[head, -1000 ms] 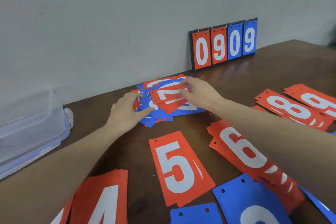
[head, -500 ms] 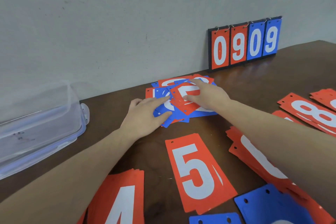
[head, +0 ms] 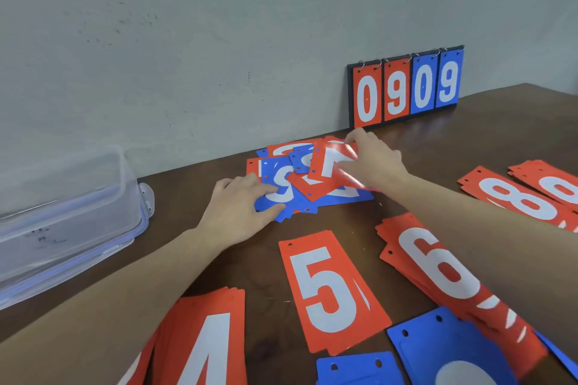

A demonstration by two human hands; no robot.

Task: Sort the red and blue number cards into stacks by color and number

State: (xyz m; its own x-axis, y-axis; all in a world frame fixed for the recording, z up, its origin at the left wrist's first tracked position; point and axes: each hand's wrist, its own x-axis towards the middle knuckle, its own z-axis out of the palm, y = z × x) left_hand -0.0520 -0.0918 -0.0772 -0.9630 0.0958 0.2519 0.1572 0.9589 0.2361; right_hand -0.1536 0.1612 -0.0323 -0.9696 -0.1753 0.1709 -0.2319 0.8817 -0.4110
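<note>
A mixed heap of red and blue number cards lies by the wall. My right hand pinches a red card and tilts it up off the top of the heap. My left hand lies flat on the heap's left edge, with its fingers pressing a blue card. Sorted red stacks lie nearer me: a 4 stack, a 5 stack, a 6 stack and an 8 stack. Blue cards lie at the bottom edge.
A scoreboard stand showing 0909 leans on the wall behind the heap. A clear plastic box sits at the left on the brown table. Another red stack lies at the far right edge.
My right hand has lifted the red card's edge off the heap. My left hand has slid further onto the blue card. The camera has shifted slightly.
</note>
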